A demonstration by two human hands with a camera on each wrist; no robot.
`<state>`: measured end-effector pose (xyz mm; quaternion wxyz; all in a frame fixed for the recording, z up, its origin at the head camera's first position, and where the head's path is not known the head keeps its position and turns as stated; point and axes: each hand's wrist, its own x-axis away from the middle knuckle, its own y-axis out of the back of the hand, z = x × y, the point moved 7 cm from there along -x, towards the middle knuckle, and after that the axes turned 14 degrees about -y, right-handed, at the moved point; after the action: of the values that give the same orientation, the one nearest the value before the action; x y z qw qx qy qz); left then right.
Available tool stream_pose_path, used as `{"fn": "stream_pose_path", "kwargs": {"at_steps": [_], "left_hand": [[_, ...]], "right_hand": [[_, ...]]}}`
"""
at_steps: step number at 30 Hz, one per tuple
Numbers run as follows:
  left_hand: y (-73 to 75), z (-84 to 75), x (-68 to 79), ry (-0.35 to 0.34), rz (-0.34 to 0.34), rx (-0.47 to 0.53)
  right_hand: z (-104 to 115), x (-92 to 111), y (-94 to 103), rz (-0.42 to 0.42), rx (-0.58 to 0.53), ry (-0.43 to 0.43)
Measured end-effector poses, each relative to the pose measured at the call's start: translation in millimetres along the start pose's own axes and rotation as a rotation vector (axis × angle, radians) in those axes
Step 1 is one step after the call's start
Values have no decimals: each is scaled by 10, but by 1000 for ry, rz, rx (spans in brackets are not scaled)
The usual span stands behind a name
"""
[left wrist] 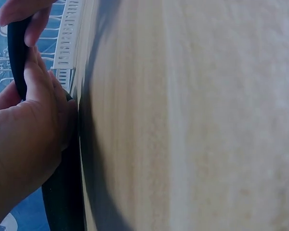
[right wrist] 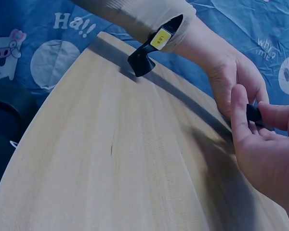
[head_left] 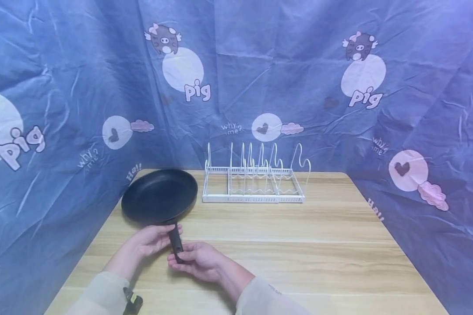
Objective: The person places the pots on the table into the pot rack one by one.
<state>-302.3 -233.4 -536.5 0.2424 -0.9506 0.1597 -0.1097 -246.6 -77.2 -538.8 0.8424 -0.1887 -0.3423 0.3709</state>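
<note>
A black frying pan [head_left: 159,195] is at the left of the wooden table, its bowl toward the back and its handle [head_left: 175,240] pointing at me. My left hand [head_left: 153,239] grips the handle near the bowl, thumb on top and fingers beneath. Farther down, my right hand [head_left: 199,261] pinches the handle's end between thumb and fingers. The left wrist view shows the pan's dark side [left wrist: 65,192] just over the tabletop, with a shadow along it. Most of the handle is hidden by the hands in the right wrist view, where only its black tip [right wrist: 253,113] shows.
A white wire rack [head_left: 254,199] with several upright dividers stands at the back middle, right of the pan. Blue printed cloth [head_left: 236,87] hangs around the wooden table [head_left: 319,253]. A black wrist camera mount [head_left: 133,302] sits on the left sleeve.
</note>
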Motion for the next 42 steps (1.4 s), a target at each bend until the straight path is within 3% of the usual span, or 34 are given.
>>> {"fn": "stream_pose_path", "kwargs": {"at_steps": [5,13,22,33,42], "left_hand": [[-9,3,14,-3,2,48],[-51,-4,35,-12,-27,67],[-98,-14,32,-53,-64,41],[-205,-90,58,-105,-16,64],[-291,-191,79,-130,19,-46]], "right_hand": [[-7,-13,-9,38,-13,-10],[46,19,-56,-36,95,40],[104,58,-52,-33,127,53],[157,139,-70,36,127,49],[195,201,-120,93,120,40]]}}
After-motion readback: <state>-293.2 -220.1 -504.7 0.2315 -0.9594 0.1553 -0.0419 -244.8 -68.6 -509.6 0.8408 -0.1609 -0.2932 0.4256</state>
